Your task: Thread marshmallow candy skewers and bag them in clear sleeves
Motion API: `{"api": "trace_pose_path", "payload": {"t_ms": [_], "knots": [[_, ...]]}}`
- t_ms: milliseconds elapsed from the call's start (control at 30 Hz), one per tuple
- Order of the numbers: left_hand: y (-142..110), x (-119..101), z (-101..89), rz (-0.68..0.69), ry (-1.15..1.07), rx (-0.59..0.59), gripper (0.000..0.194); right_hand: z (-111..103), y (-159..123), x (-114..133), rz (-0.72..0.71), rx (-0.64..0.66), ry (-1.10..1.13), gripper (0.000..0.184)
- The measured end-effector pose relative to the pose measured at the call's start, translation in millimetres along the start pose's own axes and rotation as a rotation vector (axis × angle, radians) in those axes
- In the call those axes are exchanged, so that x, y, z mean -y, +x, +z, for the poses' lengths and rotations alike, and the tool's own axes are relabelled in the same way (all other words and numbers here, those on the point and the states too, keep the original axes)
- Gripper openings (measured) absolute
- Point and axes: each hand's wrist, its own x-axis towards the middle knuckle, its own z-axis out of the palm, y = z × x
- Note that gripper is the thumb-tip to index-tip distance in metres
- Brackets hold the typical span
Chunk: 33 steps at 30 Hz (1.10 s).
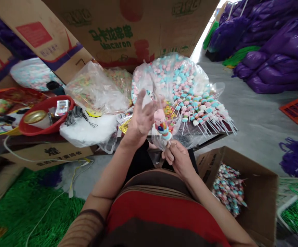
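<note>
My right hand [179,156] pinches the lower end of a marshmallow skewer [163,125], tilted in front of my body. Its pieces are pink, blue and white, and a clear plastic wrapper with printed colour seems to lie around it. Just left of the skewer my left hand [143,116] is raised, slightly blurred, with its fingers apart; I see nothing held in it. Many stacked marshmallow skewers [202,108] with white sticks lie on the table to the right. Behind them bulges a clear bag of pastel marshmallows [174,73].
A red basin [46,115] with small items and white plastic bags [89,128] stand on the left. An open carton [259,202] of wrapped sweets sits at lower right. A large Macaron carton [149,31] rises behind the table. Purple sacks [274,58] lie on the floor.
</note>
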Motion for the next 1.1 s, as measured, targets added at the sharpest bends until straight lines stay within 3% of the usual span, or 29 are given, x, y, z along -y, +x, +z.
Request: {"api": "trace_pose_path", "payload": {"t_ms": [100,233,367,500,700,800,967,1100], "knots": [[5,-9,13.1,-0.013,0.025,-0.140,0.076,-2,-12,2,0.015,0.016,-0.017,0.037],[6,-1,34.9,-0.030,0.028,-0.344,0.046,-5,-24,0,-0.029,0.005,-0.055,0.034],[1,9,51.3,-0.042,0.050,-0.397,0.041,-11,-33,-2,-0.139,-0.093,-0.168,0.031],[-7,12,62.7,-0.111,0.084,-0.347,0.049,-12,-39,0,-0.140,-0.044,-0.131,0.035],[-20,18,70.1,-0.133,0.035,-0.111,0.051,-5,-35,13,0.119,0.204,0.147,0.041],[-19,22,70.2,-0.109,0.025,-0.075,0.044,-9,-32,17,0.042,0.124,0.114,0.040],[-16,29,69.2,-0.132,-0.028,-0.120,0.042,-14,-33,21,-0.148,-0.080,-0.180,0.032],[-29,42,57.7,-0.264,0.049,-0.057,0.053,-10,-31,20,-0.162,-0.068,-0.168,0.036]]}}
